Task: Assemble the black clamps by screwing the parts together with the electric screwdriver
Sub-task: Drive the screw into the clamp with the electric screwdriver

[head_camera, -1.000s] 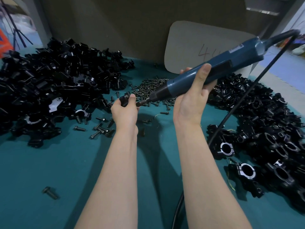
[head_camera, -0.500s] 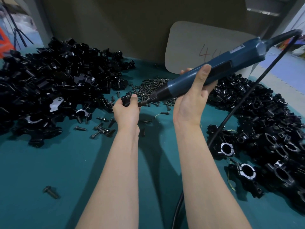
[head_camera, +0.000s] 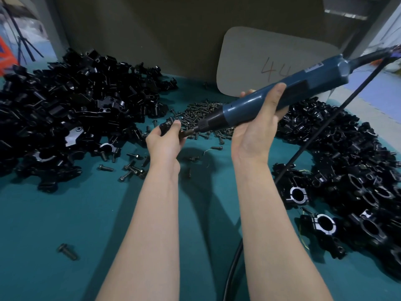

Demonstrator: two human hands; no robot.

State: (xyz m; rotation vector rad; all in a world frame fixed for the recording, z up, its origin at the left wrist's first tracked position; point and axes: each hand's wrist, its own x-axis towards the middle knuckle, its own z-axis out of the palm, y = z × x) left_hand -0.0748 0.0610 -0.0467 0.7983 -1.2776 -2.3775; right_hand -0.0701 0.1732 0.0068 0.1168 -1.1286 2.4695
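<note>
Left hand [head_camera: 165, 144] curls its fingers round a black clamp [head_camera: 166, 127] held above the counter [head_camera: 65, 213] | right hand [head_camera: 256, 131] grips the blue electric screwdriver [head_camera: 293, 88], bit tip at the clamp | loose screws [head_camera: 201, 114] behind; clamp parts [head_camera: 65, 101] heaped left, assembled clamps [head_camera: 347, 170] right

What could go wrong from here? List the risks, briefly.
1. The right hand grips the electric screwdriver with its bit right beside the left hand. A slip could jab the fingers.
2. The black clamp is held in the air by the left hand alone, so driving torque might twist it loose.
3. The cable crosses the pile of clamps and could snag there.
</note>
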